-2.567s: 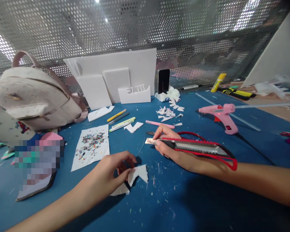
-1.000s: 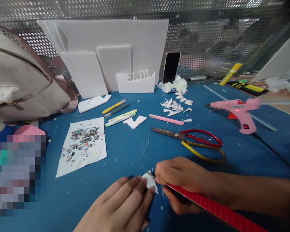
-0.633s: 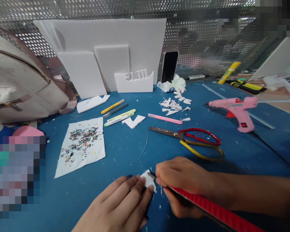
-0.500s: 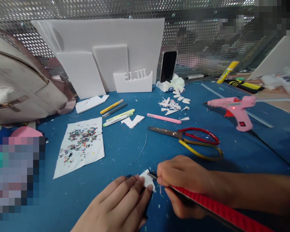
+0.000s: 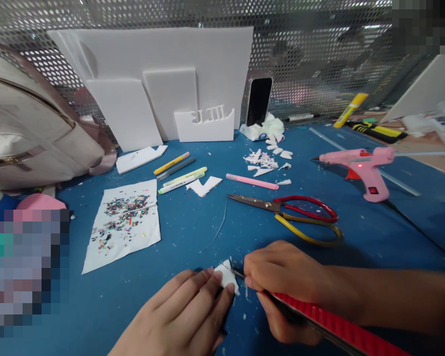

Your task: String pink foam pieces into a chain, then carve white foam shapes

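Note:
My left hand (image 5: 185, 311) holds a small white foam piece (image 5: 225, 278) down on the blue tabletop, its fingertips and thumb pressed on the piece's left and near sides. In my right hand (image 5: 284, 287) is a utility knife (image 5: 319, 311) with a ribbed red and black handle. My fingers wrap it low, close to its thin metal blade, which points left and meets the right edge of the foam piece. Small crumbs lie around the blade. Beyond my hands, scissors (image 5: 270, 203) with red and yellow handles lie slightly apart.
A pink glue gun (image 5: 367, 165) lies at the right, its cord trailing. Left is a paper sheet (image 5: 96, 257) with colourful bits. Several markers (image 5: 252, 181), foam scraps (image 5: 261, 160) and a propped phone (image 5: 259, 101) are behind, before white foam boards (image 5: 222, 59). A bag (image 5: 33, 118) stands left.
My right hand and the knife have shifted slightly to the right, so the blade has drawn back toward the foam piece's right edge. My left hand has stayed in place.

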Demonstrator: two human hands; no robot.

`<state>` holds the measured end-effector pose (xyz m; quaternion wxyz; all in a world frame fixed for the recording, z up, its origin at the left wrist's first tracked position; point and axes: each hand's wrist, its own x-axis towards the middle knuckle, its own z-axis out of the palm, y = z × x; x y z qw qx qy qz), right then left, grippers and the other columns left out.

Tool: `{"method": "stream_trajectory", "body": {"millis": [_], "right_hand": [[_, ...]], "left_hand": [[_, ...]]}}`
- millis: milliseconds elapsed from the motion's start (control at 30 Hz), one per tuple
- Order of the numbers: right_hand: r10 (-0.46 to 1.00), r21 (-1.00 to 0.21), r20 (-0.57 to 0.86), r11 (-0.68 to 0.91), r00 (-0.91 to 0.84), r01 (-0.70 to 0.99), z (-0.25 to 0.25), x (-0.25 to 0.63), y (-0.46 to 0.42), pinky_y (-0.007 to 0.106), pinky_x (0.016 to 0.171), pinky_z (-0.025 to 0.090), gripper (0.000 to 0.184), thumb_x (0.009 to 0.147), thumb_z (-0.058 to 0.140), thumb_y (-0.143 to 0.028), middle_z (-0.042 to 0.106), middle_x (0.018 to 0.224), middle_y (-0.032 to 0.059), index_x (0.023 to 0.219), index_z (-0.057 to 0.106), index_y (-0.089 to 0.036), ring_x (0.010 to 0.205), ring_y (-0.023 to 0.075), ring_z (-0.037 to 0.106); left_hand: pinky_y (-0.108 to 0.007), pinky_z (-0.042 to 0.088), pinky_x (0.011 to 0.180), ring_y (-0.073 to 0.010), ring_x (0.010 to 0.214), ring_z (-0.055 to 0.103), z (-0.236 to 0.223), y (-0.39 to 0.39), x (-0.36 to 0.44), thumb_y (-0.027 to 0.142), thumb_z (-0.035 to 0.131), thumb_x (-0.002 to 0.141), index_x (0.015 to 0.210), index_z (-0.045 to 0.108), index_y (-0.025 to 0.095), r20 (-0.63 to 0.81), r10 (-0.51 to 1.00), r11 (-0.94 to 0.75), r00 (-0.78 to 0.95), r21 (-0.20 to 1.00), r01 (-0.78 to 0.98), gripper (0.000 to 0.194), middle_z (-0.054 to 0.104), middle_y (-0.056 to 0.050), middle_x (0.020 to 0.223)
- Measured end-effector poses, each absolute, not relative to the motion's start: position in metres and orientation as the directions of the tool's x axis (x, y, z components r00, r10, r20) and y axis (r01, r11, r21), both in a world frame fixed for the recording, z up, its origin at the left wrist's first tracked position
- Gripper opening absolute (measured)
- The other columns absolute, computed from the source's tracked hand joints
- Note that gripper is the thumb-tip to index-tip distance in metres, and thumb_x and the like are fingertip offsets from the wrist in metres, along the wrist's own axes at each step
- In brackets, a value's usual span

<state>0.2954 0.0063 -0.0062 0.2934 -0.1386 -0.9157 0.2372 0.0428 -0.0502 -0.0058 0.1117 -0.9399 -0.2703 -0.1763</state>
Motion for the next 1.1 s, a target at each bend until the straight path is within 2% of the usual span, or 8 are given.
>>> {"method": "stream_trajectory", "body": {"millis": [100,300,433,533,633,733,867,1100], "right_hand": [[0.386,-0.539,0.423,0.834,-0.82,0.114,-0.005,0.296,0.007,0.025,0.046,0.028,0.026,0.07,0.048,-0.007,0.048,0.063,-0.0054,0.073,0.029,-0.024,0.051,0.01,0.041],[0.389,-0.512,0.507,0.854,-0.77,0.095,-0.006,0.296,0.006,0.024,0.048,0.03,0.025,0.066,0.048,-0.006,0.052,0.064,-0.0049,0.076,0.034,-0.024,0.052,0.0102,0.044],[0.382,-0.48,0.5,0.869,-0.777,0.118,-0.005,0.294,0.005,0.027,0.045,0.024,0.024,0.065,0.046,-0.009,0.045,0.06,-0.0062,0.074,0.031,-0.025,0.047,0.0107,0.036],[0.403,-0.472,0.555,0.873,-0.728,0.124,-0.003,0.293,0.006,0.027,0.046,0.027,0.018,0.07,0.047,-0.011,0.045,0.06,-0.0061,0.077,0.037,-0.024,0.047,0.0109,0.038],[0.449,-0.48,0.601,0.864,-0.661,0.151,-0.003,0.295,0.013,0.025,0.051,0.033,0.012,0.082,0.051,-0.015,0.053,0.062,-0.0055,0.091,0.051,-0.022,0.049,0.0106,0.043],[0.505,-0.512,0.525,0.83,-0.684,0.22,-0.005,0.295,0.025,0.023,0.059,0.039,0.005,0.092,0.06,-0.023,0.062,0.071,-0.0033,0.097,0.058,-0.022,0.062,0.0113,0.053],[0.507,-0.61,0.416,0.771,-0.755,0.182,-0.009,0.292,0.034,0.028,0.083,0.045,0.015,0.094,0.068,-0.034,0.07,0.097,0.0021,0.096,0.061,-0.022,0.093,0.016,0.061],[0.521,-0.695,0.241,0.681,-0.819,0.229,0.002,0.29,0.03,0.026,0.078,0.044,0.004,0.095,0.064,-0.022,0.066,0.092,0.0011,0.094,0.061,-0.019,0.088,0.0151,0.059]], "left_hand": [[-0.03,0.056,0.093,-0.018,0.106,0.072,-0.005,-0.05,0.042,0.029,0.04,0.108,0.131,0.065,0.018,0.395,0.47,-0.829,0.789,-0.111,0.549,0.035,0.076,-0.001,0.118],[-0.029,0.058,0.091,-0.0174,0.104,0.072,-0.006,-0.048,0.044,0.027,0.04,0.108,0.129,0.066,0.019,0.399,0.472,-0.824,0.786,-0.118,0.554,0.035,0.076,0.0,0.118],[-0.028,0.058,0.09,-0.0174,0.103,0.073,-0.007,-0.048,0.044,0.028,0.04,0.108,0.129,0.066,0.017,0.407,0.459,-0.831,0.79,-0.119,0.544,0.035,0.076,-0.001,0.118],[-0.029,0.058,0.092,-0.0187,0.105,0.072,-0.005,-0.048,0.044,0.028,0.043,0.107,0.126,0.068,0.015,0.426,0.459,-0.84,0.779,-0.079,0.538,0.034,0.075,-0.005,0.119],[-0.031,0.058,0.095,-0.0198,0.106,0.071,-0.002,-0.047,0.042,0.028,0.045,0.106,0.119,0.071,0.015,0.414,0.482,-0.845,0.772,-0.011,0.534,0.032,0.075,-0.007,0.119],[-0.033,0.057,0.094,-0.0208,0.105,0.07,-0.002,-0.048,0.041,0.031,0.045,0.105,0.112,0.073,0.017,0.439,0.484,-0.839,0.756,-0.013,0.545,0.032,0.075,-0.006,0.117],[-0.033,0.055,0.096,-0.0202,0.104,0.068,-0.009,-0.048,0.042,0.03,0.044,0.105,0.11,0.073,0.019,0.499,0.487,-0.823,0.717,-0.013,0.568,0.032,0.074,-0.005,0.117],[-0.035,0.054,0.096,-0.0213,0.104,0.065,-0.014,-0.049,0.044,0.022,0.042,0.104,0.113,0.07,0.013,0.513,0.502,-0.84,0.696,0.098,0.534,0.031,0.072,-0.009,0.111]]}}
